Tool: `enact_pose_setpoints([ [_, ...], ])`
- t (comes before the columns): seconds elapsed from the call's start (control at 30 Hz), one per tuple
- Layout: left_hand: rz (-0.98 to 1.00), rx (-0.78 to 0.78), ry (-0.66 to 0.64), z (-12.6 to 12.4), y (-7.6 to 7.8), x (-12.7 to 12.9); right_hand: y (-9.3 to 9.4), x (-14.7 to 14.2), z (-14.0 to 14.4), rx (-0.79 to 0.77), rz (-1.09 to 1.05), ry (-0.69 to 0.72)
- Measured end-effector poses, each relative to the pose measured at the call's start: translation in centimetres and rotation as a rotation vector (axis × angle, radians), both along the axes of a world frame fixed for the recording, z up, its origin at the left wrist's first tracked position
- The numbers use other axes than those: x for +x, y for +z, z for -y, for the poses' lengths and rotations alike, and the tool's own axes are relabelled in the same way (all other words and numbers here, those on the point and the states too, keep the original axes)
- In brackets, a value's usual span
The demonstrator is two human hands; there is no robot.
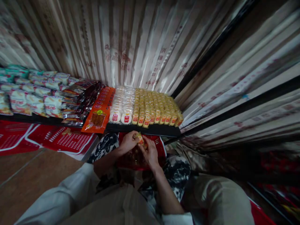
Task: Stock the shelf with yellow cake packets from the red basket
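Note:
My left hand (127, 142) and my right hand (150, 153) meet just below the front edge of a low dark shelf (154, 129). Together they grip a small yellow snack packet (140, 138). Under them lies a clear bag of more small packets (133, 157), resting in my lap. On the shelf right above stand rows of yellow packets (156, 107) and, left of them, white round packets (122, 106).
Orange flat packs (100, 109), dark red packs (79, 98) and white-and-green bags (28, 90) fill the shelf to the left. Red plastic baskets (63, 139) sit on the brown floor below. Striped paper-covered walls close in behind and at right.

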State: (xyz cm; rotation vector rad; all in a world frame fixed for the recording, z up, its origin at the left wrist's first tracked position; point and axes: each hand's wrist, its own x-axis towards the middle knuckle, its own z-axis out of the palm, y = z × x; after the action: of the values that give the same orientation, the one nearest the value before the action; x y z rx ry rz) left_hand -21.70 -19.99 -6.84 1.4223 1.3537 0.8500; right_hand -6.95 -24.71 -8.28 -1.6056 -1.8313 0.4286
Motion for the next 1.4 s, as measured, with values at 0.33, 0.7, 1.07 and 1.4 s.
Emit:
enact_pose_setpoints([
  [0.33,0.0,0.079,-0.002,-2.0,1.5,3.5,1.3,2.0,-2.3,0.085,0.036,-0.121],
  [0.7,-0.043,0.115,0.048,-4.7,2.4,6.1,0.2,2.9,-5.2,0.109,0.029,-0.181],
  [1.07,-0.048,0.241,0.061,-5.2,2.5,7.8,-0.5,5.2,-8.7,0.204,-0.005,-0.333],
  [1.4,-0.264,0.219,-0.017,-4.7,0.4,6.6,-1.0,5.0,-12.2,0.091,-0.14,-0.365],
])
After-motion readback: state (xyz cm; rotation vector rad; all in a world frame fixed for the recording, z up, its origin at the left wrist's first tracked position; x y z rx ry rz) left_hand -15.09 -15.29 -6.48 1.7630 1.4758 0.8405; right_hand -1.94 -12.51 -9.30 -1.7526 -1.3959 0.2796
